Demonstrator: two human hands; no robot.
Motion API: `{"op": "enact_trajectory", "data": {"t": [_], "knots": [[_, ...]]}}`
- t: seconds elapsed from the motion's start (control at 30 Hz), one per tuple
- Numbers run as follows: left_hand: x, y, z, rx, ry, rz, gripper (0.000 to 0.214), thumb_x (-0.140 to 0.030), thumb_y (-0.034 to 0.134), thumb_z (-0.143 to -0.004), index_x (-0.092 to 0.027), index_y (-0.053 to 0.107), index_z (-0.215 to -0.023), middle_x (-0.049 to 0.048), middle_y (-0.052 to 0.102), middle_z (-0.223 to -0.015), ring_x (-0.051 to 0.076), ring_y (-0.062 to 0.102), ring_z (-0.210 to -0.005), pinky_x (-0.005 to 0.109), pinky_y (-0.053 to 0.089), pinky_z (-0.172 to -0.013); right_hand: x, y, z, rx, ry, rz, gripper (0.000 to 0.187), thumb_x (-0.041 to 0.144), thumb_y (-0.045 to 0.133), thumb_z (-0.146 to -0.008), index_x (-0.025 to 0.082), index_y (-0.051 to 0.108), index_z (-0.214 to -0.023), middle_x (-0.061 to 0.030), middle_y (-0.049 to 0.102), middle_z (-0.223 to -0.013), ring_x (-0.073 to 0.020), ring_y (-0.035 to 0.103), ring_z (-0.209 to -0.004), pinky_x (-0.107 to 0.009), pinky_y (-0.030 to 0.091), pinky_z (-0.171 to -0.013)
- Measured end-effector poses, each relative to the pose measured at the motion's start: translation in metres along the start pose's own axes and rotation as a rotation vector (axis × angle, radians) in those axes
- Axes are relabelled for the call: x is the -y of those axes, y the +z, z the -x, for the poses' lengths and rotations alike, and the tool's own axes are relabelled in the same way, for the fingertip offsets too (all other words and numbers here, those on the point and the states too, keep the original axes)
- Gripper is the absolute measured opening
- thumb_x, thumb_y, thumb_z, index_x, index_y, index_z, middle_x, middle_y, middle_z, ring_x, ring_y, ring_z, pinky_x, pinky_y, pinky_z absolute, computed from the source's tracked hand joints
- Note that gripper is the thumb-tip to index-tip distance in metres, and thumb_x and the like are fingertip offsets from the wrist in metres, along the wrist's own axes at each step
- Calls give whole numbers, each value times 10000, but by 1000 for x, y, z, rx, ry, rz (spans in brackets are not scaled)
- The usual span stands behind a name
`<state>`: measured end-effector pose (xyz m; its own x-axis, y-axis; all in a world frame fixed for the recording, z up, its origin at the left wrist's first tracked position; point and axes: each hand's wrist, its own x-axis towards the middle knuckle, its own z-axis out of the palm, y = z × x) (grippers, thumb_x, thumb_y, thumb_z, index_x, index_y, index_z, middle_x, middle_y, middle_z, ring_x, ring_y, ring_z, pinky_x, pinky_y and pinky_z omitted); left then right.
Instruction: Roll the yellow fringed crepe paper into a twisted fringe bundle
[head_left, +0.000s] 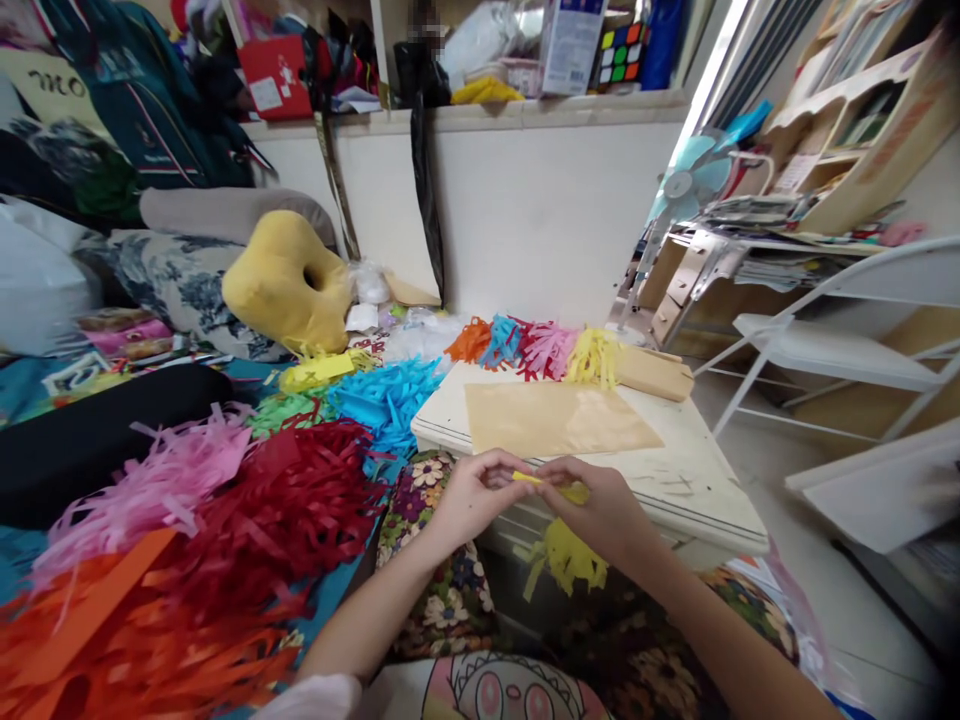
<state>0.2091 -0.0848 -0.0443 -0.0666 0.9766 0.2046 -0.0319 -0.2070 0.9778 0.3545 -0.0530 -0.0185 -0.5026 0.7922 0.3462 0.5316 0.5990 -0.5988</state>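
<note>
A: What is going on at the near edge of the low white table (697,490)?

B: Both hands meet there. The left hand (469,497) and the right hand (600,505) pinch a yellow fringed paper strip (564,550) between closed fingertips, its uncut band running across from one hand to the other and its cut fringe hanging below the table's near edge.

A: Which step does that look like?

B: I judge it to be folding or rolling the uncut band of the strip; the fingers are closed tight on it, none spread. The next move calls for a steady pinch by one hand while the other shifts along the band, without tearing the thin fringe.

A: What else is on the table?

B: A tan paper sheet (559,420) lies flat at the middle. Along the far edge sits a row of finished tassels: orange (470,342), blue (501,342), pink (547,350), yellow (592,357). Off the table's left edge lie heaps of red fringe (300,500), pink fringe (165,485) and blue fringe (390,400).

A: Any writing to read?

B: Little. The letters "mo" show on a cream bag (52,90) at the top left corner of the view. A red box (274,75) on the shelf has a white label, too small to read. A Rubik's cube (621,55) stands further along.
</note>
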Motion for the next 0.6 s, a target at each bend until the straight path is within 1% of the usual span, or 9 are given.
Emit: {"op": "enact_trajectory", "data": {"t": [0.1,0.13,0.2,0.27,0.4,0.5,0.6], "knots": [[0,-5,0,-42,67,-136,166,-247,630,-584,-129,628,-702,25,599,-637,101,517,-578,193,402,-547,-4,-3,1,55,-26,-19,103,240,477,-699,176,557,-711,-13,615,-680,-141,570,-640,-225,427,-586],[0,-6,0,-46,78,-152,161,-243,627,-588,-132,634,-705,26,600,-644,102,516,-584,193,399,-549,-5,-5,1,74,-37,-18,108,239,465,-705,180,553,-688,-9,611,-664,-138,564,-625,-225,423,-579],[0,-7,1,-15,62,-127,161,-239,620,-595,-135,640,-716,27,604,-655,102,517,-590,191,396,-549,-7,-6,1,87,-53,-10,120,230,450,-709,182,549,-659,-4,601,-636,-135,551,-598,-227,414,-569],[0,-7,1,22,9,-62,164,-237,618,-593,-134,641,-719,21,605,-645,95,510,-570,185,389,-530,-8,-6,2,59,-62,-8,116,224,451,-702,179,548,-656,-8,596,-642,-137,545,-607,-232,411,-579],[2,-1,2,29,-68,16,187,-242,641,-561,-122,630,-704,-3,576,-562,73,477,-500,172,367,-490,-12,0,5,-15,-76,-14,109,228,458,-696,172,536,-646,-21,578,-660,-143,534,-637,-243,406,-598],[3,3,2,21,-80,29,204,-241,644,-547,-115,604,-702,-22,543,-531,57,454,-477,161,355,-478,-15,5,8,-38,-68,-3,115,241,454,-700,173,521,-636,-21,566,-633,-144,525,-611,-250,401,-576],[4,5,1,10,-82,34,208,-249,656,-531,-111,574,-663,-32,517,-518,46,431,-463,151,337,-459,-15,7,11,-31,-45,1,126,253,442,-708,176,514,-640,-26,568,-632,-148,526,-611,-257,403,-574]]}}
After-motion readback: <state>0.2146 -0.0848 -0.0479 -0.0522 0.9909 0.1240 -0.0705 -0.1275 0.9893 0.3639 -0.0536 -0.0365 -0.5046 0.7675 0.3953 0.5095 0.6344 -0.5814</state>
